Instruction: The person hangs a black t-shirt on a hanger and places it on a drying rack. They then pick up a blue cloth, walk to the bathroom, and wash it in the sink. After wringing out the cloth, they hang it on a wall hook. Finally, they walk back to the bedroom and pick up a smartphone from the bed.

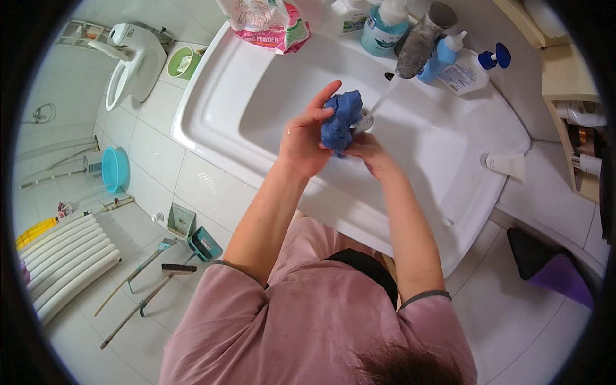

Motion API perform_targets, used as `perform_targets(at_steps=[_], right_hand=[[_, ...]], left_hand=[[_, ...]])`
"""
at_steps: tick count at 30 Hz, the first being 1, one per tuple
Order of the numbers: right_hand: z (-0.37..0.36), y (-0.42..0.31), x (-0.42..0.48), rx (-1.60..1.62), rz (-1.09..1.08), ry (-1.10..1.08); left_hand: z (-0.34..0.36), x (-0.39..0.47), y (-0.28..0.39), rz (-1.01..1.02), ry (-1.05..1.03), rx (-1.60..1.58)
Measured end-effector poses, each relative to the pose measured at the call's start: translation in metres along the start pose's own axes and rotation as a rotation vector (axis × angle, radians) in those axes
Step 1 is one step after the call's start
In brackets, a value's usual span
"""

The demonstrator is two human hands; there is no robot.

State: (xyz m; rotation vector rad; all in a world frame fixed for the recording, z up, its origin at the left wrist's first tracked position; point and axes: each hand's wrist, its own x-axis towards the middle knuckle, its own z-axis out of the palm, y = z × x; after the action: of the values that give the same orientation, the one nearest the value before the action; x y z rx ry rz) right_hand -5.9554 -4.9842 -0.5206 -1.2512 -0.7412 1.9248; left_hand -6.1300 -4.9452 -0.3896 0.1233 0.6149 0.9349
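Observation:
A crumpled blue cloth (340, 120) is bunched up between my two hands above the white sink basin (284, 96). My left hand (308, 137) supports it from the left, thumb and index finger raised along its side. On the other side my right hand (369, 150) grips its lower edge, its fingers partly hidden by the cloth. From the grey faucet (415, 55) a stream of water (385, 98) runs down past the cloth's right side, near the metal drain (366, 120).
Along the sink's back rim stand a bag of powder (272, 29), a teal pump bottle (384, 31), a blue squeeze bottle (440, 55) and a white pump bottle (459, 74). A white tube (503, 165) lies on the right rim. A green bin (184, 63) is on the floor.

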Motion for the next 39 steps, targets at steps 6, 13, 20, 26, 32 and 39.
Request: perform_targets(at_steps=[6,13,20,26,32,39], right_hand=[[-0.048,-0.021,-0.019,0.611,-0.292,0.298],[-0.052,-0.039,-0.068,0.092,-0.166,0.483],[-0.02,-0.005,-0.054,-1.606,-0.077,0.487],[0.003,0.022,0.006,-0.79,0.097,0.543],[0.084,-0.004,-0.022,-0.308,-0.425,0.419],[0.042,-0.039,0.014,-0.878,-0.06,0.797]], left_hand=[[-0.017,0.011,0.045,0.074,0.126,0.643],[-0.048,0.035,0.029,0.051,0.001,1.347],[-0.111,0.057,-0.015,-0.031,0.229,1.983],[-0.098,0.077,-0.066,-0.127,0.56,1.023],[-0.102,0.075,-0.058,-0.397,0.12,-0.138],[-0.077,0.091,-0.099,-0.161,0.457,-0.18]])
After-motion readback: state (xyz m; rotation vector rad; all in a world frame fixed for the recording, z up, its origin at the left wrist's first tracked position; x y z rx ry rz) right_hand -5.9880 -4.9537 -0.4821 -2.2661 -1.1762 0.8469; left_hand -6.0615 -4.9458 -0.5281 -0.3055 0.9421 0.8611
